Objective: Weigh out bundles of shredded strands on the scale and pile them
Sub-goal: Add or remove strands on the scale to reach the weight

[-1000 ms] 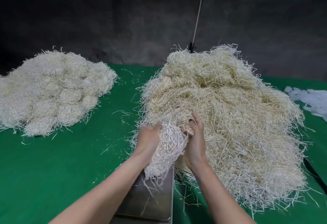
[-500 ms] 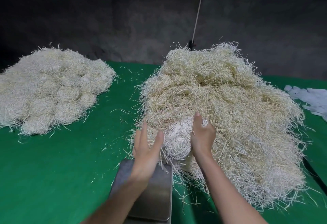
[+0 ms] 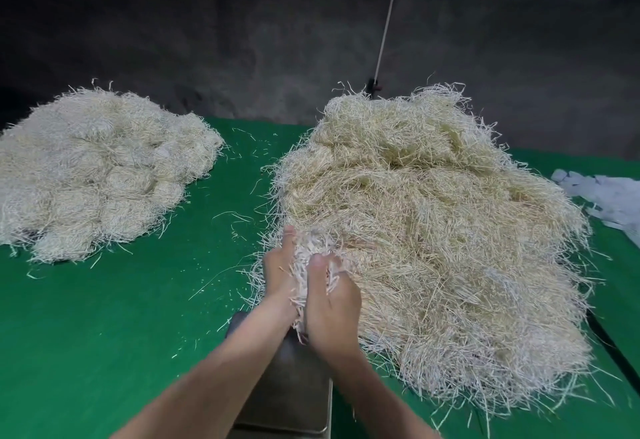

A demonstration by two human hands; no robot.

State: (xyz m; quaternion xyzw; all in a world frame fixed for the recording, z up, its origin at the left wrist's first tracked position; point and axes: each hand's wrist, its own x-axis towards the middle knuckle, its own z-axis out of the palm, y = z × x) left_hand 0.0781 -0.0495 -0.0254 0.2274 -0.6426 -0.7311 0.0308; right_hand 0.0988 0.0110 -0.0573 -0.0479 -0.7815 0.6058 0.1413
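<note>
Bundle (image 3: pixel 313 248): pale wad of shredded strands, squeezed between both hands at the near-left edge of the loose heap (image 3: pixel 433 230), above the far end of the scale pan (image 3: pixel 291 393). It does not look set down yet.
Left hand (image 3: pixel 278 272): fingers curled round the wad's left side.
Right hand (image 3: pixel 332 305): clamped on the right side, thumb up over the top. The palms face each other, close together.
Handling (judged): very light, soft and springy. Strands snag their neighbours and shed easily, and loose ends hang below the palms.
Where to hold: cup the middle from both sides and compress. A pinch would likely draw out only a few strands.
Risk: trailing strands drag extra stock from the heap and could skew the weight.
Scale pan: flat steel, the only holder in view. Forearms hide much of it, and the part that shows carries no bundle.
Finished pile (image 3: pixel 97 168): rounded wads heaped together, well apart to the left.
Table (image 3: pixel 121 327): green cloth with stray strands scattered on it.
Far right: white scraps (image 3: pixel 609 196), too blurred to identify.
</note>
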